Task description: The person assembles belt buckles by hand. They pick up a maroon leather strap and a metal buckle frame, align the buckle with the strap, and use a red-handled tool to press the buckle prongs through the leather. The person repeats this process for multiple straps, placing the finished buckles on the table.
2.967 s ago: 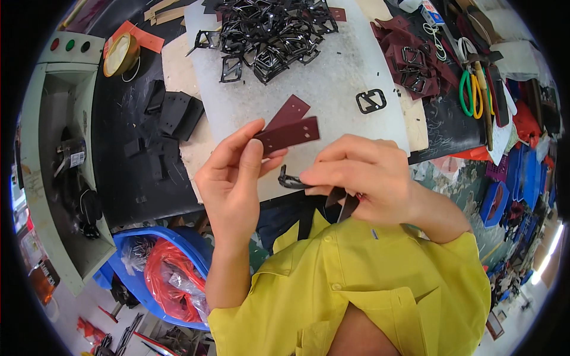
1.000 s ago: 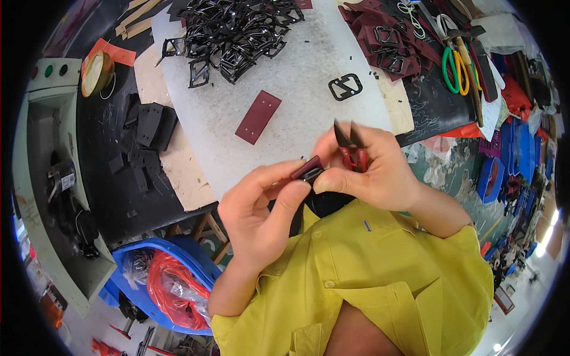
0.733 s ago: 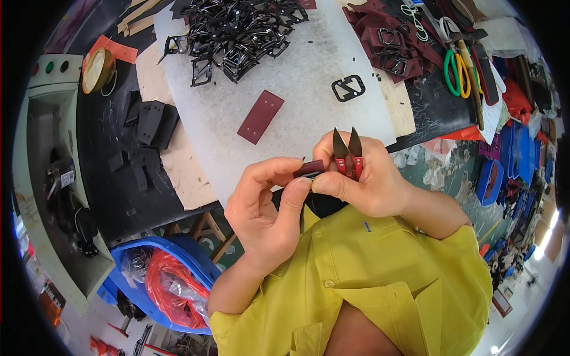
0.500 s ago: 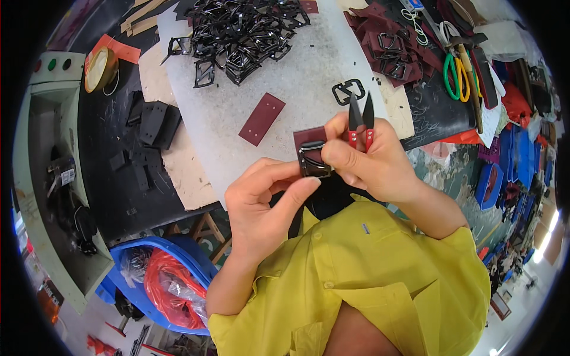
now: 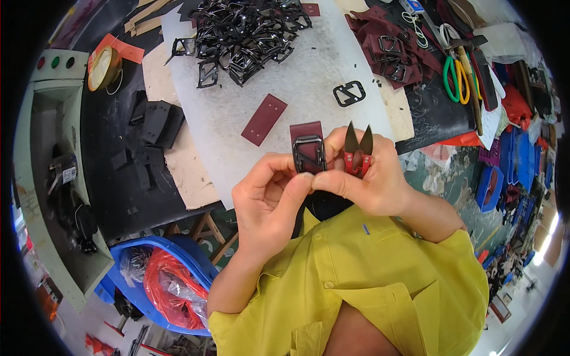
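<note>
Close in front of my chest, a black metal buckle [image 5: 296, 155] sits on a maroon leather-like strap piece [image 5: 306, 130], which sticks out above its frame. My left hand [image 5: 264, 202] is closed on the lower left of the buckle and strap. From the other side my right hand [image 5: 380, 181] grips them too, its thumb tip meeting my left thumb at the lower edge. Red-handled thread snips [image 5: 358, 155] are tucked in the right hand, blades apart and pointing away. Beyond lie a flat maroon strap piece [image 5: 264, 120] with small holes and a single black buckle [image 5: 349, 94].
A heap of black buckles [image 5: 243, 35] covers the far part of the white sheet [image 5: 208, 118]. Maroon pieces with buckles [image 5: 392, 50] pile up at far right, near green-handled scissors [image 5: 451, 77]. Black pieces [image 5: 160, 124] lie left; a blue tub [image 5: 205, 267] stands below the table edge.
Both hands have turned the buckle and strap to face up more squarely. My right thumb has slid down to the lower edge, and the snips have shifted slightly nearer me.
</note>
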A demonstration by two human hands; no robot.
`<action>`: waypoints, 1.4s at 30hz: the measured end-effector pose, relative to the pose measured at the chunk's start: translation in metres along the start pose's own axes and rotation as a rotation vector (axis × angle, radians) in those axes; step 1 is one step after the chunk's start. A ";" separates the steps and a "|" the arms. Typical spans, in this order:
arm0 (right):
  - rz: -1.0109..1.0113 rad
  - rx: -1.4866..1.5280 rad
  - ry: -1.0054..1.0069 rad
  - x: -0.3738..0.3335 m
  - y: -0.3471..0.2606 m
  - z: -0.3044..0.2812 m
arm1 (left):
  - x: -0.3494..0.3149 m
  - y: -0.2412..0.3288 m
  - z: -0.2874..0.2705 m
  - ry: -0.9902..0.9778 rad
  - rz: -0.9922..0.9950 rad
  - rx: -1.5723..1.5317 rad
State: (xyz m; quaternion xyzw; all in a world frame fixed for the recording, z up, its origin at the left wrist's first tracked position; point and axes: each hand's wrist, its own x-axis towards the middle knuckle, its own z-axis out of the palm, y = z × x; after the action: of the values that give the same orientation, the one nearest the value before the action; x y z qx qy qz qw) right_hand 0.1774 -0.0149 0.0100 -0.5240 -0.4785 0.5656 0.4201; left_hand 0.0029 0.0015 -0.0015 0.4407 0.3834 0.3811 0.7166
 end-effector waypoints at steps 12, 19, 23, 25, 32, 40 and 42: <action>-0.079 -0.160 0.151 0.011 -0.018 -0.013 | 0.011 0.005 -0.009 0.101 -0.134 -0.074; 0.062 -0.062 0.105 0.016 -0.011 -0.002 | 0.005 0.009 0.009 0.182 -0.006 0.118; 0.077 -0.016 0.036 0.013 -0.009 0.002 | -0.001 0.004 0.006 0.209 0.087 0.430; -0.050 -0.150 0.072 0.013 -0.003 0.000 | 0.000 0.001 0.008 0.186 0.220 0.611; -0.300 -0.328 0.214 0.009 0.009 0.010 | 0.002 0.000 0.017 0.172 0.419 0.890; -0.293 -0.372 0.098 0.016 -0.001 -0.004 | 0.005 0.006 0.015 0.174 0.313 0.712; -0.310 -0.413 0.109 0.014 -0.001 -0.004 | 0.005 0.004 0.017 0.174 0.345 0.749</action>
State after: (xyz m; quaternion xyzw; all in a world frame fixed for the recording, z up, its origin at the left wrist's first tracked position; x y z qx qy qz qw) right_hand 0.1803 -0.0002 0.0081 -0.5488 -0.6352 0.3556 0.4110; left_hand 0.0194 0.0014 0.0062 0.6946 0.4751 0.3656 0.3977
